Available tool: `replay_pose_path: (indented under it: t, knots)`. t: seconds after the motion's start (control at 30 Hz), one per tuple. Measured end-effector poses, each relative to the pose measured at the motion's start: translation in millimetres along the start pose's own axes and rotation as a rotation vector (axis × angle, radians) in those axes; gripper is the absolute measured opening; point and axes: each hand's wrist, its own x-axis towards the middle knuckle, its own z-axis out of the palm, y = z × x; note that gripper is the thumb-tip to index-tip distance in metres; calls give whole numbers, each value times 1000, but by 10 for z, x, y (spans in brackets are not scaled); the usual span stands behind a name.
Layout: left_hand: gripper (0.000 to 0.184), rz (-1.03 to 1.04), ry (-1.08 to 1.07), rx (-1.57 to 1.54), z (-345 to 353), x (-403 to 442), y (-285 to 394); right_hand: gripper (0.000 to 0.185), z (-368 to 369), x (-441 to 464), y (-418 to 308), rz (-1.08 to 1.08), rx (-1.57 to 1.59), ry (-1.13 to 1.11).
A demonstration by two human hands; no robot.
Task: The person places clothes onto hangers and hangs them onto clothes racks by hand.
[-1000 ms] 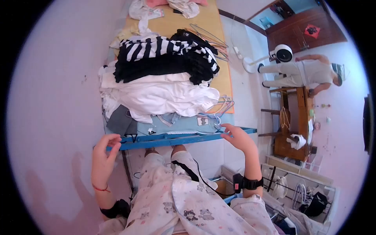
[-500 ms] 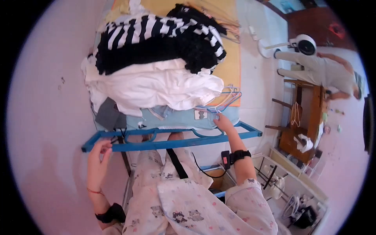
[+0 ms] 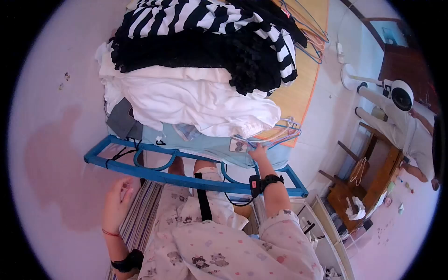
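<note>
My right hand (image 3: 258,153) reaches over the blue metal bed rail (image 3: 172,178) to the light blue cloth (image 3: 210,148). Its fingers are closed near the ends of the hangers (image 3: 284,135); whatever they grip is too small to make out. Below the rail's left part, my left hand (image 3: 119,199) hangs with bent fingers apart and nothing in it. White clothes (image 3: 186,100) lie behind the blue cloth, with black ruffled clothing (image 3: 177,51) and a black-and-white striped garment (image 3: 172,17) farther back. A grey cloth (image 3: 123,120) lies at the bed's left.
More hangers (image 3: 310,35) lie on the yellow mat (image 3: 298,88). On the right are a white fan (image 3: 401,95), a wooden desk (image 3: 378,172), a chair (image 3: 343,196) and another person (image 3: 417,140) leaning over the desk. A white shelf unit (image 3: 322,238) stands at the lower right.
My right hand has moved from above the rail onto the blue cloth by the hangers, and its fingers have closed. My left hand has dropped below the rail. The view has shifted and tilted.
</note>
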Motion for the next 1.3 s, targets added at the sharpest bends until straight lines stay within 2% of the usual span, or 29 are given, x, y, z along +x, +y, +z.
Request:
replay_pose_path:
  t: [0.07, 0.1, 0.17, 0.2, 0.27, 0.3, 0.47, 0.57, 0.73, 0.87, 0.9, 0.97, 1.1, 1.17, 1.3]
  knots:
    - [24, 23, 20, 11, 13, 9, 0, 56, -59, -110, -69, 71, -77, 83]
    - [25, 10, 24, 23, 12, -7, 34, 56, -107, -170, -120, 71, -70, 84]
    - [25, -2, 23, 30, 29, -8, 39, 42, -199, -289, -231, 80, -263, 208]
    - [25, 19, 30, 40, 55, -52, 63, 42, -282, -409, -228, 86, -259, 221]
    - [25, 36, 36, 51, 69, -49, 87, 33, -370, -559, -291, -97, -270, 500]
    - [26, 64, 30, 78, 51, -73, 141, 33, -533, -672, -300, -89, -263, 531]
    - [28, 171, -3, 140, -20, -105, 206, 20, -872, -963, -222, -196, -230, 452]
    - [29, 295, 29, 121, -112, -111, 203, 16, -1157, -1461, -182, -281, -261, 539]
    - [30, 538, -56, 154, -265, -12, 152, 13, -1476, -2539, -257, -194, -368, 608]
    - [28, 769, -50, 180, -282, 43, 269, 12, -1552, -2923, -254, -134, -464, 695]
    - [28, 778, -43, 173, -269, 60, 300, 12, -1585, -3043, -373, -131, -468, 707]
    - [26, 907, -66, 129, -244, 95, 366, 12, -1731, -3404, -762, -245, -278, 862]
    - [26, 1003, -18, 24, -279, 122, 390, 12, -1783, -3716, -1203, -326, -281, 920]
    - [26, 1013, 3, 53, -341, 138, 399, 11, -1779, -3602, -1178, -158, -506, 646]
    - [27, 1019, -18, 67, -406, 232, 313, 15, -1691, -3383, -775, -153, -655, 671]
